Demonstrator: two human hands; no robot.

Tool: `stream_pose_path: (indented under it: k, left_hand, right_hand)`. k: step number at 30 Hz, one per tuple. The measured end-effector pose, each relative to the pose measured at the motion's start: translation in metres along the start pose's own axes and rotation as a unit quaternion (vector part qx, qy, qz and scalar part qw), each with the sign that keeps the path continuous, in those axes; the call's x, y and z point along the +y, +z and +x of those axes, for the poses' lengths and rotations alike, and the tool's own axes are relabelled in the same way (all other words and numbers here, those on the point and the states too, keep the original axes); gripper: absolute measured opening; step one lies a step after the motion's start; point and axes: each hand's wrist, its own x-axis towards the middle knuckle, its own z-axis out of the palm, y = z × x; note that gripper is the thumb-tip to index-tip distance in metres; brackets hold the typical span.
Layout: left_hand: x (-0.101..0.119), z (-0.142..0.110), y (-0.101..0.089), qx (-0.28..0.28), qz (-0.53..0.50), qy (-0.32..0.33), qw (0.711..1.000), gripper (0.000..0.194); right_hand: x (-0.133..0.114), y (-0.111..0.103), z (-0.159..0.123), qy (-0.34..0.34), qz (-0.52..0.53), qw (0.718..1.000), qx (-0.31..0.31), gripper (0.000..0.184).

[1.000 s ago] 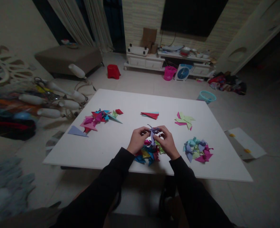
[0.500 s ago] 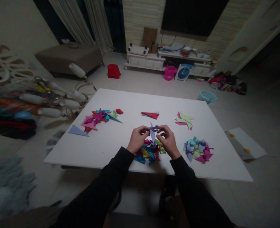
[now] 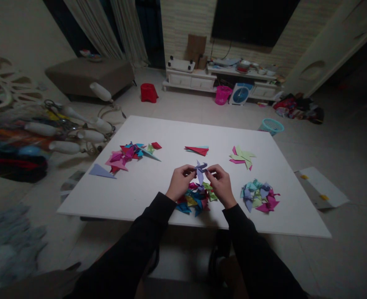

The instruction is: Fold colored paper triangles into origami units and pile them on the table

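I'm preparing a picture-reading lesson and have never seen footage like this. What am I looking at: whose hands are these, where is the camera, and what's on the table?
There is no machine here. One person works with bare hands, seen by a single camera worn on the head, looking forward and down. The left hand and right hand hold a purple folded paper between their fingertips, above the white table. Below them is a colourful paper pile. To the right sits a paler paper pile; to the left, a mixed paper pile. Farther back are red and pale blue papers and green and pink papers.
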Motion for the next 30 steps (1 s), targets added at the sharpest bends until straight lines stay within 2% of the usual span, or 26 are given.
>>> stream_pose_path:
  k: [9, 19, 30]
  left_hand:
    - [0.001, 0.0002, 0.0001, 0.007, 0.0, -0.012, 1.0, 0.017]
    - [0.0069, 0.0007, 0.0008, 0.011, 0.01, -0.031, 0.999, 0.027]
    - [0.0, 0.0013, -0.0003, 0.0, 0.014, -0.03, 0.999, 0.033]
  right_hand:
    - [-0.0037, -0.0001, -0.0009, -0.001, 0.001, 1.0, -0.003, 0.019]
    - [-0.0092, -0.0002, -0.0005, 0.002, 0.001, 1.0, 0.001, 0.017]
    - [-0.009, -0.003, -0.0014, 0.002, 0.002, 1.0, -0.006, 0.014]
